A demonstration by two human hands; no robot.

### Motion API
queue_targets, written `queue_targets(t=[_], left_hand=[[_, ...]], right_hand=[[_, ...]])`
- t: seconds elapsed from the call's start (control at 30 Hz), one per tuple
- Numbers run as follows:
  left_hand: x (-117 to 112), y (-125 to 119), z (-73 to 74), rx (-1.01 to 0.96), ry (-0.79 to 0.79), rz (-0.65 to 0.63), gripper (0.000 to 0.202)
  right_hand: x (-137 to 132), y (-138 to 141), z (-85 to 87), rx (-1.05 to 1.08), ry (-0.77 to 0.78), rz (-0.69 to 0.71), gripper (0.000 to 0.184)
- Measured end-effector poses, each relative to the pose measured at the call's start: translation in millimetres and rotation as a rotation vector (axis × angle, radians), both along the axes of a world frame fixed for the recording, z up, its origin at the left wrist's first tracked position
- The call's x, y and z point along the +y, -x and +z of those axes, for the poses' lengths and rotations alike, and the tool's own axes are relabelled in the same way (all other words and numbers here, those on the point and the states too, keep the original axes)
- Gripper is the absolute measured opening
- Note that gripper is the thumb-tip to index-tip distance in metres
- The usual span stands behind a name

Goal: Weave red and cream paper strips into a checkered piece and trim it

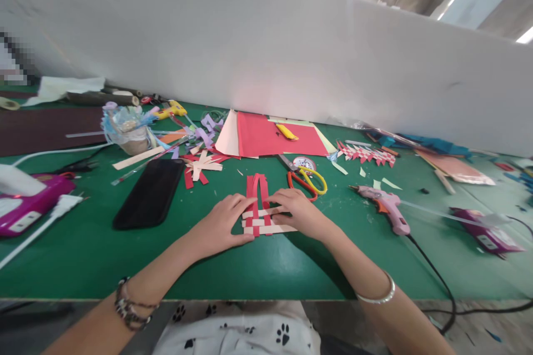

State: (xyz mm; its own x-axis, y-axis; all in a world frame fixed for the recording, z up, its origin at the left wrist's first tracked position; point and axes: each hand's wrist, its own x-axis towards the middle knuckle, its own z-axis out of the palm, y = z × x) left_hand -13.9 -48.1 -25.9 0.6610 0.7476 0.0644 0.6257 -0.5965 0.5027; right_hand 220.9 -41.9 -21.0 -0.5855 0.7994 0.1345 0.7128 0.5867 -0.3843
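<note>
Looking like craft workshop: long green counter (266, 272) carrying hot glue guns (385, 208), scissors (306, 177), coloured paper sheets (266, 141), cut paper strips (204, 165) lying scattered; white partition board (266, 50) standing behind; strip lights (525, 36) glowing under bare concrete ceiling.

Woven strip mat (260, 216) lies on the table (266, 272) near its front edge, left hand (220, 227) on its left side, right hand (297, 213) on its right. Phone (150, 193) is left of the mat, with loose strips (202, 165) behind it. Scissors (306, 177) are just behind the right hand, paper sheets (270, 138) further back by the board (266, 50), and the glue gun (385, 208) is off to the right.
</note>
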Motion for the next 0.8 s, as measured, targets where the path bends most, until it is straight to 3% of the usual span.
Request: queue_targets(t=[0.17, 0.33, 0.8], left_hand=[[-2.2, -1.0, 1.5, -0.028, -0.009, -0.044, 0.048], [-5.7, 1.4, 2.4, 0.023, -0.086, 0.040, 0.052], [-7.8, 0.2, 7.2, 0.015, 0.017, -0.023, 0.037]], right_hand=[[-1.6, 0.8, -0.4, 0.003, -0.003, -0.039, 0.014], [-2.0, -1.8, 1.5, -0.028, -0.018, -0.058, 0.008], [-1.2, 5.9, 2.3, -0.033, -0.012, -0.040, 0.017]])
